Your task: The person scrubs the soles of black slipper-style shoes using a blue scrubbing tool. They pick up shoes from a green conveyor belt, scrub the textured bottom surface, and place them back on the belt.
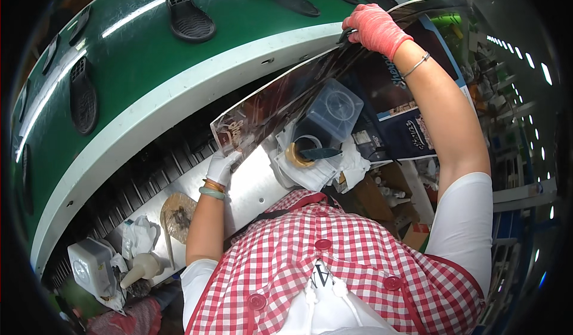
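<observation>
Head view, 2 hands [376, 29], right's dark item [346, 36] mostly hidden

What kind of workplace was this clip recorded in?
Probably a shoe factory's production line: black shoe soles lie spaced out along a green surface, likely a conveyor, and the person beside it wears gloves, white on the left hand, pink on the right hand.

Right hand [377, 29] gloved coral-red, left hand [221, 167] white-gloved; belt [134, 66] green, soles [191, 22] black, apron [283, 236] red-white gingham.
</observation>
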A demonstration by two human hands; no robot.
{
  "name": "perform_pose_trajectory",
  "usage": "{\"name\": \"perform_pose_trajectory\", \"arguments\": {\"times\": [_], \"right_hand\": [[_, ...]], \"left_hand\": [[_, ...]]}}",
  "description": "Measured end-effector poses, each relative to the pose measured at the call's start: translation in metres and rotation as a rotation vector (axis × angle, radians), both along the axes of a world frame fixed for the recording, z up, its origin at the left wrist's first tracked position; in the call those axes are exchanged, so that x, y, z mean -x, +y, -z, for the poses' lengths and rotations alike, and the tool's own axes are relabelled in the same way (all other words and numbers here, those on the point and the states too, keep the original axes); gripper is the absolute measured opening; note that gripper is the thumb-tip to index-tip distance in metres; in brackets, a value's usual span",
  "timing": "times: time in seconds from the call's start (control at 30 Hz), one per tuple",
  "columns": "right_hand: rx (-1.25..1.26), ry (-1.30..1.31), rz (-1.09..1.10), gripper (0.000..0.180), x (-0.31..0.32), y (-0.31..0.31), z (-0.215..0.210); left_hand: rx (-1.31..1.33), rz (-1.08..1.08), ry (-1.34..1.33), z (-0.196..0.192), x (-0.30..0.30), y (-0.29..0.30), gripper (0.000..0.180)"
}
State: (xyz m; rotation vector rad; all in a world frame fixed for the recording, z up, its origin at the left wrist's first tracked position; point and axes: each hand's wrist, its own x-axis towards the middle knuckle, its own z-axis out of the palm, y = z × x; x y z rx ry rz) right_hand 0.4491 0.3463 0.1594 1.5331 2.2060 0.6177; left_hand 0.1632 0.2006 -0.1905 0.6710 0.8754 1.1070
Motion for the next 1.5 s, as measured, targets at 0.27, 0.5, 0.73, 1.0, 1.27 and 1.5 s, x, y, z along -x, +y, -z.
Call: {"name": "perform_pose_trajectory", "arguments": {"times": [0.27,0.5,0.73,1.0,1.27,1.5], "right_hand": [[-0.042,0.006,-0.030,0.031,-0.010,0.003,0.004],[-0.029,-0.021,-0.055,0.030,-0.012,0.003,0.005],[-0.028,-0.022,-0.049,0.031,-0.013,0.002,0.002],[-0.031,-0.043,-0.007,0.031,-0.008,-0.001,-0.005],[-0.005,-0.089,-0.011,0.031,-0.003,0.002,-0.007],[-0.020,-0.070,-0.092,0.029,-0.012,0.007,-0.012]], "left_hand": [[-0.043,0.007,0.007,0.008,0.005,0.008,0.026],[-0.088,0.014,0.015,-0.010,0.004,0.009,0.025],[-0.186,0.024,0.087,0.005,0.031,0.042,0.025],[-0.182,0.026,0.051,-0.004,0.037,0.049,0.035],[-0.137,0.001,0.007,0.021,0.018,0.042,0.032],[-0.107,0.009,-0.008,0.024,0.015,0.034,0.034]]}}
